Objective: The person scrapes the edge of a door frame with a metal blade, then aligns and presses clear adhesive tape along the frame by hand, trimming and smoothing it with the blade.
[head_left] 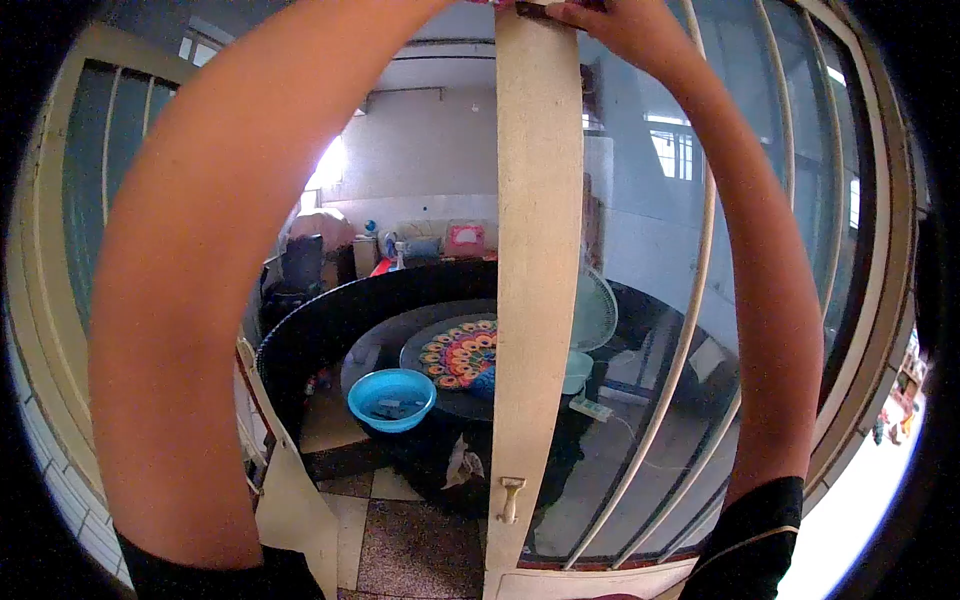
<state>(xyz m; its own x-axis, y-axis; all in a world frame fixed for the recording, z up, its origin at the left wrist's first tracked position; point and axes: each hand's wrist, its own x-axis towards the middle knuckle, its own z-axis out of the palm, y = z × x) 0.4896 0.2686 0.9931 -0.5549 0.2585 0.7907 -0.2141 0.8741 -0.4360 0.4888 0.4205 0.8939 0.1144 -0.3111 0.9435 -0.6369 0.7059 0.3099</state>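
Both my arms are raised toward the top of a cream door edge point(538, 250), which stands upright in front of me. My right hand point(610, 18) is at the upper end of this edge, cut by the top of the view. Its fingers are closed on a small dark thing point(533, 10) against the wood; I cannot make out what it is. My left forearm point(190, 250) reaches up and out of the view, so its hand does not show. A small metal handle point(511, 500) is fixed low on the door edge.
Barred glass point(650, 330) is right of the door edge. Beyond the doorway stands a round dark table point(365, 355) with a colourful patterned mat point(460, 355). A blue basin point(392, 400) is in front of it. A cream panel point(290, 500) stands lower left, beside brown floor tiles point(415, 550).
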